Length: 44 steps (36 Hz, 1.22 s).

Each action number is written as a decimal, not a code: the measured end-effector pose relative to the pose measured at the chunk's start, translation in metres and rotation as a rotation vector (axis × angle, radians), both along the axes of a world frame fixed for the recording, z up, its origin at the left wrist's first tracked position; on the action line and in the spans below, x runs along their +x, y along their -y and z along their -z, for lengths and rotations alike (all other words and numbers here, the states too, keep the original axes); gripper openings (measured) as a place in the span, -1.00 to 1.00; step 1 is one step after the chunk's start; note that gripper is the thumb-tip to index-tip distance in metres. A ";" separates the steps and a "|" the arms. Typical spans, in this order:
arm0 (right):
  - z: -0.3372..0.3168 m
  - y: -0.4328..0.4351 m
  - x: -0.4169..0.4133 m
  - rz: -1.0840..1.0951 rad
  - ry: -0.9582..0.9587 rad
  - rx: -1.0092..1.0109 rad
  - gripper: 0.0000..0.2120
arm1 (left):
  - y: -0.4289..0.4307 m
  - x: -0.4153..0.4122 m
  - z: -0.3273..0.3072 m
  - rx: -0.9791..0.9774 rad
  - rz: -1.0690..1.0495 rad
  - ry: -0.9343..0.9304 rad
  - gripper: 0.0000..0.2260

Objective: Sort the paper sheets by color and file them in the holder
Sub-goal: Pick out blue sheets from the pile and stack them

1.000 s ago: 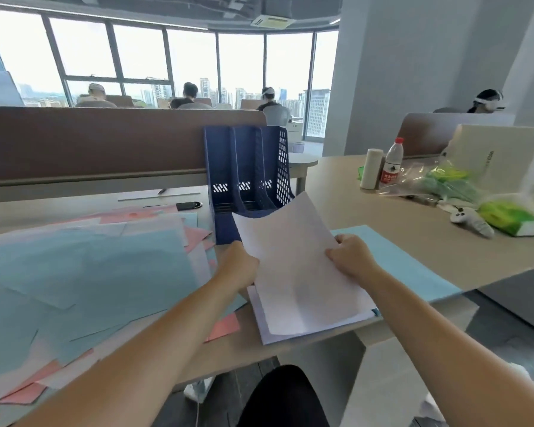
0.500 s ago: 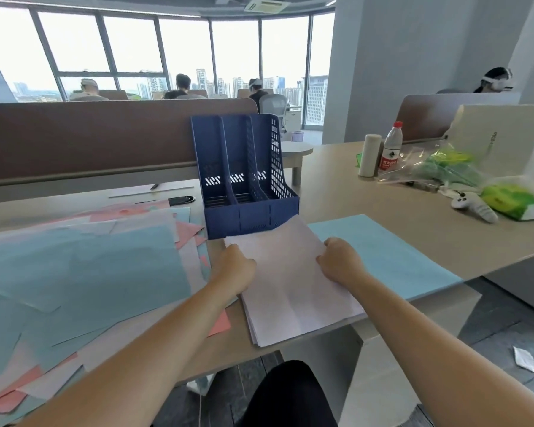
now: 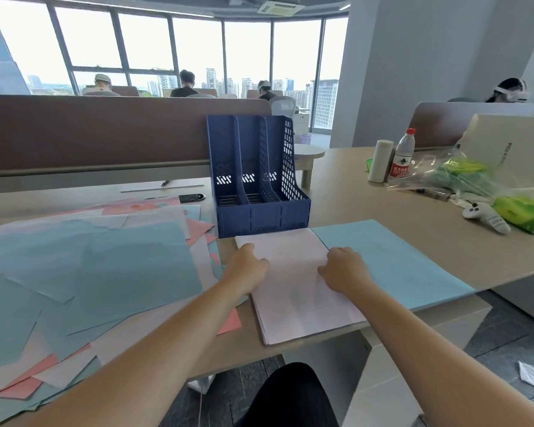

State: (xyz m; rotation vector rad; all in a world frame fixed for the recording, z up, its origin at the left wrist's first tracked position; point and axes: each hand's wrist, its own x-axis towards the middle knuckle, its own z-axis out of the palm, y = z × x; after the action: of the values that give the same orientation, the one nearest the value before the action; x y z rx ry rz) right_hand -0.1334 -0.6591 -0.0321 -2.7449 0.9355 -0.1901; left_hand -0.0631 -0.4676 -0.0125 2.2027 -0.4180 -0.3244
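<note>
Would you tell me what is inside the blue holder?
No sheets show in the blue holder: its two left slots look bare. The right slot's floor is hidden behind a divider.

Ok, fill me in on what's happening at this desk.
A person is sorting coloured sheets. The left hand and right hand rest on a pale pink stack in front of the blue holder, whose slots look empty. A light blue stack lies beside it on the right; an unsorted heap lies left.

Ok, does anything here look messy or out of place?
Yes: the unsorted sheets on the left lie fanned crookedly, blue, pink and white overlapping. A paper scrap also lies on the floor, lower right.
</note>
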 end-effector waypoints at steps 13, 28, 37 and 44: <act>-0.007 -0.011 0.002 0.050 0.046 -0.024 -0.61 | -0.005 0.006 -0.001 -0.070 0.010 0.023 -0.51; -0.032 -0.131 0.070 -0.274 0.222 0.125 -0.68 | -0.092 0.033 -0.014 -0.050 -0.058 0.185 -0.75; -0.021 -0.211 0.146 -0.442 0.144 0.180 -0.62 | -0.178 0.086 -0.001 0.045 -0.226 0.144 -0.73; -0.013 -0.236 0.202 -0.418 0.043 0.117 -0.74 | -0.232 0.128 0.007 0.134 -0.412 0.114 -0.76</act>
State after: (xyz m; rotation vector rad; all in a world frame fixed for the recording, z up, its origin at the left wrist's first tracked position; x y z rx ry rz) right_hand 0.0689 -0.4233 -0.0194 -2.7379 0.3343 -0.1146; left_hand 0.0646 -0.2360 -0.0195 2.3789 0.0044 -0.0027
